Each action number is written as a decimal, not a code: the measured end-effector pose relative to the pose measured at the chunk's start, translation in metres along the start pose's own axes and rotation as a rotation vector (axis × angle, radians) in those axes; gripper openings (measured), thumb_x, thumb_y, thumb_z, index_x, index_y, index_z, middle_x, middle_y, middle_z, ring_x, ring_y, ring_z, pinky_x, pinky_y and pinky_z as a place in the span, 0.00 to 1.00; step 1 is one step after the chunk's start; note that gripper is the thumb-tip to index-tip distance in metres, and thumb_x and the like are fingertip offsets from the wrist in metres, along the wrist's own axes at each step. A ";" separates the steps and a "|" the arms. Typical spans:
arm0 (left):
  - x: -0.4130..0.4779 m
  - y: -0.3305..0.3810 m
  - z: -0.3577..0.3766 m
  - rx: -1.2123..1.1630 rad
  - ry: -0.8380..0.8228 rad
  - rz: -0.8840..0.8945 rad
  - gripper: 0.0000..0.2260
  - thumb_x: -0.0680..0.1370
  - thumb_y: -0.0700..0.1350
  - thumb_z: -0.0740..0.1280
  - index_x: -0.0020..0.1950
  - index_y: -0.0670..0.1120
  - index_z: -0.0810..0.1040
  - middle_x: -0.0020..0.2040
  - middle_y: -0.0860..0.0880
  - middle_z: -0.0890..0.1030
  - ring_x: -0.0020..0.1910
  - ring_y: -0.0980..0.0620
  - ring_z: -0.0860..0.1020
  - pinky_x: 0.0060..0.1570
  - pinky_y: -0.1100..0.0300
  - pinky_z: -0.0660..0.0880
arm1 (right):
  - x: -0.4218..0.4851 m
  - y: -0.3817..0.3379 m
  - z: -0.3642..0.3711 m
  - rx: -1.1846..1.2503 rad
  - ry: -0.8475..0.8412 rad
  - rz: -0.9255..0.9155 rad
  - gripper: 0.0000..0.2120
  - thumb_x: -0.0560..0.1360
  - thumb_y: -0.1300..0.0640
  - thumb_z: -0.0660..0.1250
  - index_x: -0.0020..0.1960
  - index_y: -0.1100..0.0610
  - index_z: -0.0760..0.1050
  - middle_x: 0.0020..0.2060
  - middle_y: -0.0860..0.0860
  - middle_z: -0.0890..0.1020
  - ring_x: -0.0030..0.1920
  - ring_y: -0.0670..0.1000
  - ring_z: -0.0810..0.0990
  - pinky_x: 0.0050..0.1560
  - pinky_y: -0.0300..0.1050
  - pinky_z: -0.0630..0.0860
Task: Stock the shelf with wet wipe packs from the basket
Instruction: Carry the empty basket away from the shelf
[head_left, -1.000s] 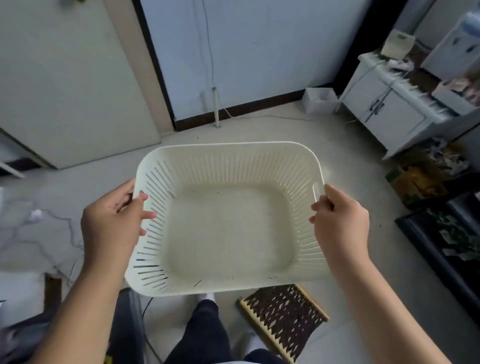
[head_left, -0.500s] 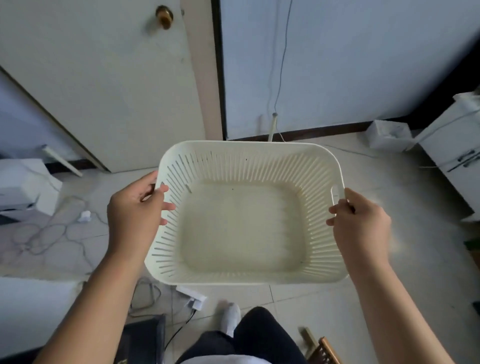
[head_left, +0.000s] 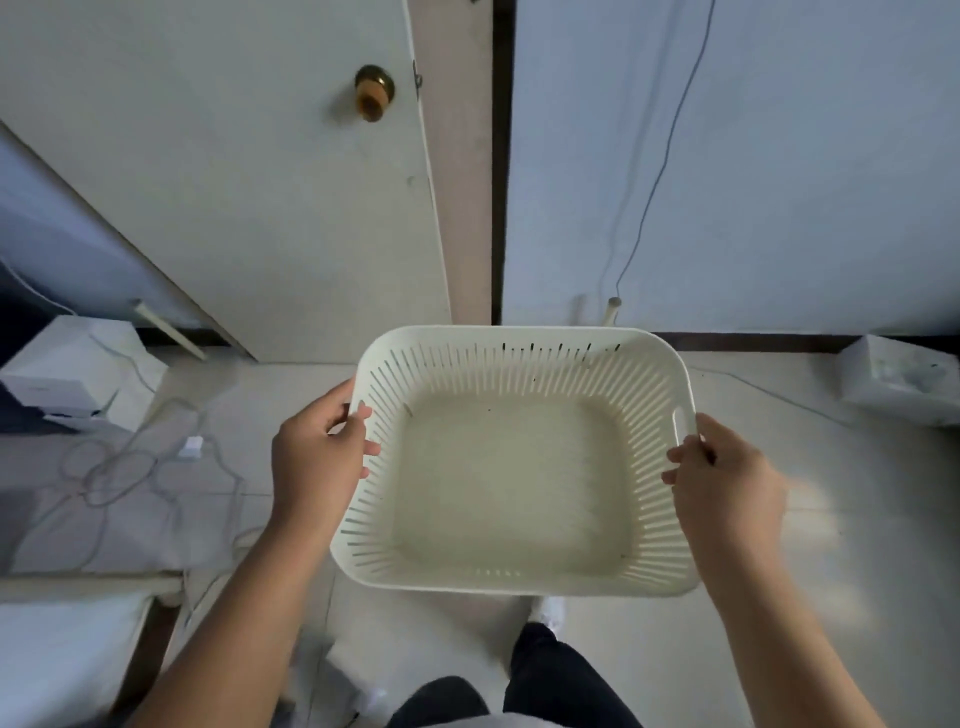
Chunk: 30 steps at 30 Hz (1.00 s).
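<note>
I hold a cream slotted plastic basket (head_left: 511, 483) level in front of me, above the floor. Its inside shows bare, with no wet wipe packs in it. My left hand (head_left: 317, 462) grips the basket's left rim, thumb inside the wall. My right hand (head_left: 722, 483) grips the right rim at the handle slot. No shelf and no packs are in view.
A white door with a brass knob (head_left: 373, 92) stands ahead, beside a dark frame and a pale wall with a hanging cable (head_left: 660, 176). Tangled cords (head_left: 119, 467) and a white box (head_left: 72, 374) lie on the left floor. A small white box (head_left: 901, 379) sits at the right wall.
The view has swung left and up: the white cabinet and clutter at right left the frame, the door and knob came in. Both hands keep the same grip on the basket.
</note>
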<state>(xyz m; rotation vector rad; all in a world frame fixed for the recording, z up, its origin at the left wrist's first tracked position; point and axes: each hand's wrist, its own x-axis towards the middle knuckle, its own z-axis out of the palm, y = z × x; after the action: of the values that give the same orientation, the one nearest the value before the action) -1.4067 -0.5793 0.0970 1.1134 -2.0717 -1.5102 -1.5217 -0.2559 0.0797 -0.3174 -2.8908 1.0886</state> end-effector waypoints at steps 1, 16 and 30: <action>0.013 0.004 0.015 0.008 0.004 -0.003 0.16 0.81 0.41 0.68 0.64 0.58 0.83 0.50 0.55 0.87 0.35 0.53 0.85 0.29 0.58 0.77 | 0.020 -0.001 0.004 0.002 -0.015 -0.019 0.14 0.70 0.55 0.54 0.51 0.59 0.70 0.34 0.54 0.82 0.39 0.62 0.83 0.45 0.55 0.81; 0.239 0.018 0.196 0.089 -0.054 -0.118 0.16 0.82 0.43 0.66 0.68 0.57 0.81 0.57 0.53 0.85 0.37 0.56 0.85 0.30 0.61 0.79 | 0.273 -0.029 0.133 -0.067 -0.100 0.121 0.08 0.70 0.60 0.55 0.45 0.59 0.72 0.34 0.57 0.82 0.38 0.60 0.83 0.34 0.51 0.78; 0.434 -0.195 0.430 0.123 -0.055 -0.312 0.19 0.81 0.42 0.63 0.70 0.53 0.79 0.64 0.50 0.83 0.39 0.52 0.85 0.40 0.55 0.80 | 0.468 0.109 0.399 0.008 -0.241 0.280 0.10 0.67 0.60 0.53 0.40 0.61 0.71 0.32 0.56 0.82 0.38 0.63 0.84 0.34 0.47 0.74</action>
<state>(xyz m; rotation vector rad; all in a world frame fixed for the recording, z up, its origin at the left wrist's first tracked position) -1.8930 -0.6555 -0.3141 1.5161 -2.1285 -1.5823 -2.0023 -0.3402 -0.3101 -0.6507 -3.1208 1.2562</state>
